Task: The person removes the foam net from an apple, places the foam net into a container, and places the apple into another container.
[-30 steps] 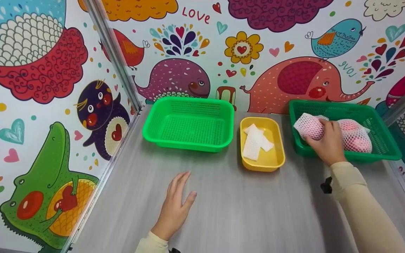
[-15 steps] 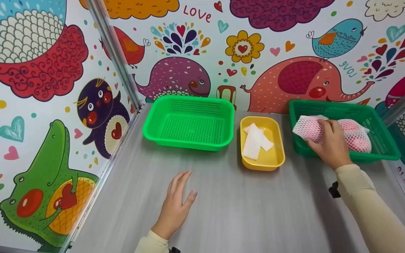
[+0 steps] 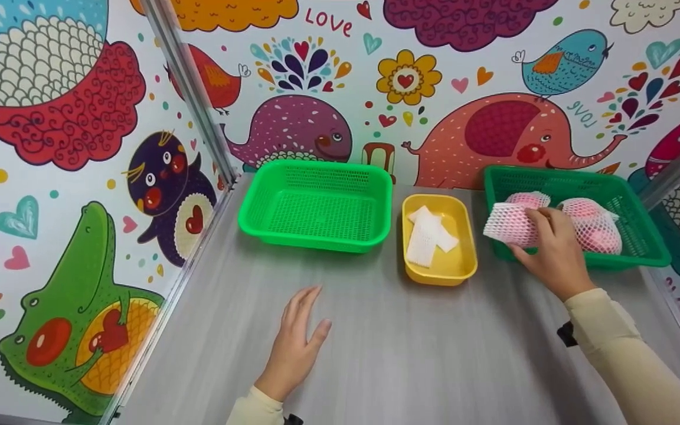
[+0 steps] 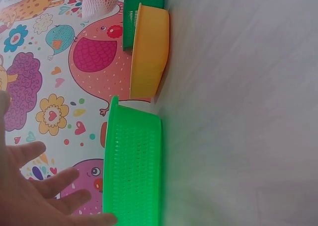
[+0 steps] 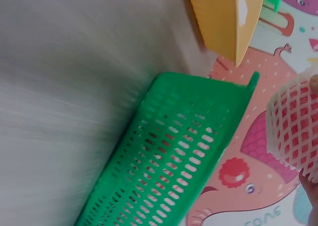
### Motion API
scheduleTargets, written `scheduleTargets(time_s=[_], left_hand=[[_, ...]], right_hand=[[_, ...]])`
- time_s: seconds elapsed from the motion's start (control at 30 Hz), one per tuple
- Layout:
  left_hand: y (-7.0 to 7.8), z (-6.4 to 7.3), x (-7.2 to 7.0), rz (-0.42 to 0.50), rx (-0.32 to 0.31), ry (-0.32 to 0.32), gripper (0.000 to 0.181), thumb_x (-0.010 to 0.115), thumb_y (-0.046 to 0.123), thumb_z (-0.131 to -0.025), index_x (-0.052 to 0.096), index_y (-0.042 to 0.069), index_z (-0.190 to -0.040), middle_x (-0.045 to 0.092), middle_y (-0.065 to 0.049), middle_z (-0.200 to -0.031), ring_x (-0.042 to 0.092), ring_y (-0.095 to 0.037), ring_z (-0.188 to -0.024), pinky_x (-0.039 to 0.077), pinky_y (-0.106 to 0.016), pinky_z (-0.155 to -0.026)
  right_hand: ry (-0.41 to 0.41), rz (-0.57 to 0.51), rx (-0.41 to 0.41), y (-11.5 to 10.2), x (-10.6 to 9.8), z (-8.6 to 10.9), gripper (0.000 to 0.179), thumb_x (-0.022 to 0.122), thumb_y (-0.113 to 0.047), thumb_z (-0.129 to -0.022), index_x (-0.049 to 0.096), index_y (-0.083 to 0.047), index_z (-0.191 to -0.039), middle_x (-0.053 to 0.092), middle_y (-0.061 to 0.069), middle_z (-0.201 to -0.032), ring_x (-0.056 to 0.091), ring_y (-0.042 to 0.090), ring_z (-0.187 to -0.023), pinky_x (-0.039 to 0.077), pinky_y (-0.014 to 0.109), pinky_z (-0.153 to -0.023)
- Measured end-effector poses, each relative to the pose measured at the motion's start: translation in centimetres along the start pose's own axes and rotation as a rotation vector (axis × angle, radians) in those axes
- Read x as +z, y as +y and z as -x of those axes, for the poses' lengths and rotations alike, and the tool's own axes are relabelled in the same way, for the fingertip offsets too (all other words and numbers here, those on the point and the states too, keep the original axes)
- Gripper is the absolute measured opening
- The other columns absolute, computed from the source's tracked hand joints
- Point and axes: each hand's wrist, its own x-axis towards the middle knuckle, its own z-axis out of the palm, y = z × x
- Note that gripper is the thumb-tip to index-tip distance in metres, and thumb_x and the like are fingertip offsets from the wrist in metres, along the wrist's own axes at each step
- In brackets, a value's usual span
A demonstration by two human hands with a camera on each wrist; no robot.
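Observation:
My right hand (image 3: 555, 254) grips a pinkish-red round fruit in a white foam net (image 3: 510, 224), held over the near-left rim of the dark green basket (image 3: 647, 236). In the right wrist view the netted fruit (image 5: 295, 124) is raised above the basket's rim. More fruits in foam nets (image 3: 597, 233) lie in that basket, one just behind the held one (image 3: 529, 198). The fruit's exact kind is hidden by the net. My left hand (image 3: 293, 345) hovers over the table with relaxed, spread fingers and holds nothing; its fingers (image 4: 59, 186) also show in the left wrist view.
A yellow tub (image 3: 464, 254) holding crumpled white foam nets (image 3: 425, 242) stands between the two baskets. The light green basket (image 3: 316, 242) sits to its left. Patterned walls (image 3: 399, 118) rise behind and at the sides of the grey table (image 3: 387, 354).
My right hand has lifted the netted fruit and drawn it slightly towards me and left, uncovering another netted fruit behind. The left hand stays in place.

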Motion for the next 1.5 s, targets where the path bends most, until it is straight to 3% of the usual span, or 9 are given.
scheduleTargets(time_s=[0.33,0.77,1.1,1.5], left_hand=[[0.0,-0.1,0.2,0.006,0.007,-0.016,0.065,0.056,0.043,-0.114,0.036,0.014,-0.169,0.034,-0.011,-0.167,0.031,-0.038,-0.155,0.037,-0.068,-0.116],[0.1,-0.3,1.0,0.012,-0.001,-0.04,0.065,0.055,0.047,-0.114,0.037,0.016,-0.168,0.036,-0.009,-0.166,0.034,-0.035,-0.154,0.038,-0.066,-0.117],[0.2,-0.4,1.4,0.012,0.013,-0.047,0.065,0.056,0.046,-0.114,0.037,0.017,-0.168,0.037,-0.008,-0.166,0.035,-0.033,-0.153,0.038,-0.065,-0.117],[0.1,-0.2,1.9,0.03,-0.001,-0.08,0.065,0.054,0.047,-0.114,0.037,0.015,-0.168,0.036,-0.008,-0.166,0.033,-0.034,-0.154,0.037,-0.064,-0.118]], right_hand=[[0.066,0.04,-0.156,-3.0,0.2,1.9,0.086,0.099,0.002,-0.073,0.057,0.001,-0.148,0.052,0.027,-0.145,0.048,0.044,-0.134,0.051,0.063,-0.105],[0.126,0.001,-0.232,-5.7,0.8,3.5,0.084,0.1,0.008,-0.07,0.06,0.002,-0.143,0.053,0.027,-0.145,0.05,0.045,-0.133,0.048,0.057,-0.11],[0.089,-0.008,-0.3,-8.3,1.3,4.7,0.084,0.101,0.002,-0.072,0.061,-0.001,-0.146,0.054,0.025,-0.148,0.051,0.044,-0.138,0.053,0.06,-0.104],[0.086,-0.057,-0.379,-11.1,2.7,6.9,0.094,0.107,0.002,-0.059,0.065,0.0,-0.143,0.056,0.027,-0.141,0.053,0.045,-0.133,0.058,0.059,-0.095]])
